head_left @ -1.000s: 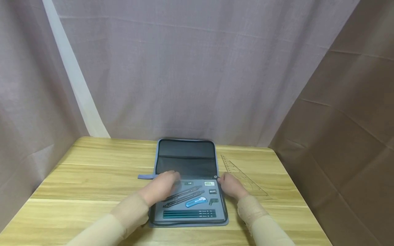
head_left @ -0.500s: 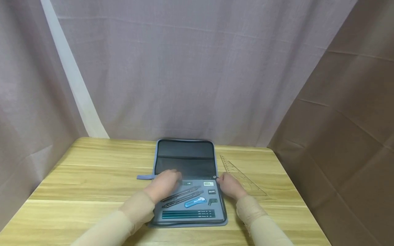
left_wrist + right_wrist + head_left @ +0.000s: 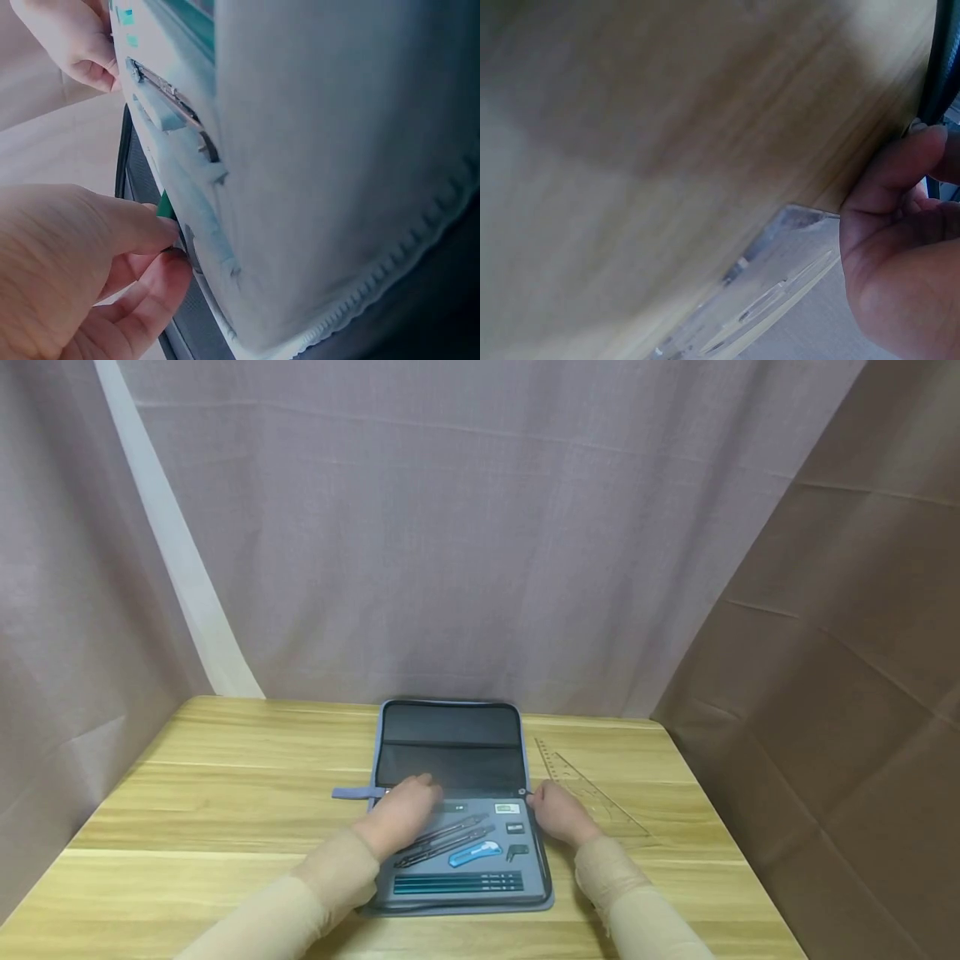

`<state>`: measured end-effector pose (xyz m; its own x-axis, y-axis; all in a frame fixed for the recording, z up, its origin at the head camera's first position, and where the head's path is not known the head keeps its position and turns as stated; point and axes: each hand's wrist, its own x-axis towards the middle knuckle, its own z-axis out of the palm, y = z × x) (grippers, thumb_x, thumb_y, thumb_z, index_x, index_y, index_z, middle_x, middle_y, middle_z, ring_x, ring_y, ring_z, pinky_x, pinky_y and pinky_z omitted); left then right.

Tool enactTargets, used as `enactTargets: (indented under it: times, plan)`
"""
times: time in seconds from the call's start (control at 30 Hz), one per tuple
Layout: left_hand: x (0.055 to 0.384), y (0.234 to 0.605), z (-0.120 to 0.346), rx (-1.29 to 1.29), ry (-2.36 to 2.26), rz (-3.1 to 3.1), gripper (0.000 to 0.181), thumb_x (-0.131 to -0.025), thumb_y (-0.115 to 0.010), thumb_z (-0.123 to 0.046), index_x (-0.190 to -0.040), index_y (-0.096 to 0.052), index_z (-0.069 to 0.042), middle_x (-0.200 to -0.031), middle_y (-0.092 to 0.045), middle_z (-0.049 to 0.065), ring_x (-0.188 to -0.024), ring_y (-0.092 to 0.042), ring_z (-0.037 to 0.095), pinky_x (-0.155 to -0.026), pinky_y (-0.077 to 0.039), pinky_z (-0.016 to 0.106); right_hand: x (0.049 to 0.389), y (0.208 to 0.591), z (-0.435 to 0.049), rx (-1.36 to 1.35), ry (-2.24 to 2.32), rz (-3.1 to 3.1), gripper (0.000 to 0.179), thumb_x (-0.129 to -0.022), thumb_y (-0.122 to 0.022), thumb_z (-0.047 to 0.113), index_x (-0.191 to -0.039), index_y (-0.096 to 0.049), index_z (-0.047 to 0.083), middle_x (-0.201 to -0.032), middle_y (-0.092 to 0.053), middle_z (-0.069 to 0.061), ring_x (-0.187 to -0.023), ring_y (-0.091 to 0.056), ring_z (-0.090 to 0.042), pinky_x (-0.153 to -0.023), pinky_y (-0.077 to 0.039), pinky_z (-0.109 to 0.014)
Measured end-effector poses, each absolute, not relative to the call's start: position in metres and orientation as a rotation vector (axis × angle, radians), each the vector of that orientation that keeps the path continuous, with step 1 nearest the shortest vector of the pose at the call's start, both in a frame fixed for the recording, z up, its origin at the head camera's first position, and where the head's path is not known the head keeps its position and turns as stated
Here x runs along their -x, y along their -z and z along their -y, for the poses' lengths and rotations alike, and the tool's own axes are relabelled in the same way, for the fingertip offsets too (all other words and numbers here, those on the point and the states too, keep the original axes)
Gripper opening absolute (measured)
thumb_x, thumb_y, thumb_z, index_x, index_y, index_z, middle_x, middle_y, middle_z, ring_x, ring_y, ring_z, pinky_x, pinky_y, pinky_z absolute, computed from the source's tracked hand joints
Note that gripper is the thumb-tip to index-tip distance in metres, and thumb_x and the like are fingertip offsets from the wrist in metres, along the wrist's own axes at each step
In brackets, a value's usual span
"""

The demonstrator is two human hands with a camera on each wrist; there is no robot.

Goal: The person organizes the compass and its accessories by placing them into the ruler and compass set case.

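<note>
A blue-grey zip case lies unfolded on the table, its grey insert tray facing up. My left hand reaches over the tray's upper left; thumb and fingertips pinch the end of a small flat dark green piece, whose printed end shows in the head view. What kind of piece it is, I cannot tell. At the case's right edge, by the hinge, my right hand holds the rim between thumb and finger. A bit of metal shows at that pinch.
In the tray sit two compasses, a blue utility knife, several green pencils, an eraser and a sharpener. A clear set square lies right of the case. A strap sticks out left.
My left hand has shifted slightly right over the tray's upper part. My right hand stays at the case's edge. The whole view has drifted a little.
</note>
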<state>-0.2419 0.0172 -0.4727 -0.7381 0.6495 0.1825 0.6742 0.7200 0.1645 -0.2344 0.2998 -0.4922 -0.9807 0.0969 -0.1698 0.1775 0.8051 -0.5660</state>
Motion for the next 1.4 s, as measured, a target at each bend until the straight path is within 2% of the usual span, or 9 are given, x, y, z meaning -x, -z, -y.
enactTargets:
  times: [0.27, 0.47, 0.83, 1.07, 1.4]
  plan:
    - [0.242, 0.475, -0.019, 1.091, 0.235, 2.764, 0.020, -0.088, -0.061, 0.003, -0.096, -0.073, -0.011, -0.096, -0.065, 0.007, -0.088, -0.064, 0.023, -0.078, -0.056, 0.036, 0.234, 0.491, -0.299, -0.211, 0.921, -2.858, 0.024, -0.101, -0.048, 0.022, -0.083, -0.052, 0.007, -0.074, -0.052, -0.007, -0.068, -0.051, -0.021, -0.058, -0.044, -0.032]
    - [0.239, 0.475, -0.020, 1.058, 0.247, 2.822, 0.019, -0.090, -0.059, 0.001, -0.098, -0.072, -0.011, -0.106, -0.066, 0.010, -0.097, -0.063, 0.026, -0.083, -0.055, 0.038, 0.235, 0.492, -0.300, -0.198, 0.902, -2.868, 0.024, -0.100, -0.048, 0.022, -0.081, -0.052, 0.007, -0.073, -0.051, -0.007, -0.067, -0.050, -0.021, -0.057, -0.043, -0.032]
    - [0.239, 0.474, -0.018, 1.052, 0.276, 2.859, 0.023, -0.091, -0.056, 0.002, -0.099, -0.073, -0.012, -0.107, -0.065, 0.009, -0.098, -0.062, 0.025, -0.083, -0.054, 0.039, 0.234, 0.491, -0.300, -0.205, 0.919, -2.860, 0.024, -0.101, -0.048, 0.022, -0.083, -0.052, 0.007, -0.073, -0.051, -0.007, -0.067, -0.050, -0.021, -0.056, -0.043, -0.032]
    - [0.236, 0.475, -0.015, 1.104, 0.160, 2.819, 0.023, -0.090, -0.058, 0.002, -0.101, -0.074, -0.011, -0.112, -0.064, 0.012, -0.105, -0.060, 0.031, -0.086, -0.054, 0.043, 0.235, 0.492, -0.300, -0.197, 0.917, -2.865, 0.024, -0.101, -0.048, 0.022, -0.082, -0.052, 0.007, -0.073, -0.051, -0.007, -0.067, -0.050, -0.021, -0.056, -0.043, -0.032]
    - [0.233, 0.475, -0.001, 1.195, 0.283, 2.641, 0.015, -0.090, -0.059, -0.007, -0.094, -0.073, -0.009, -0.092, -0.064, 0.006, -0.085, -0.060, 0.023, -0.076, -0.053, 0.038, 0.234, 0.490, -0.300, -0.244, 0.927, -2.835, 0.024, -0.101, -0.047, 0.024, -0.085, -0.052, 0.007, -0.075, -0.052, -0.007, -0.069, -0.051, -0.022, -0.058, -0.044, -0.032]
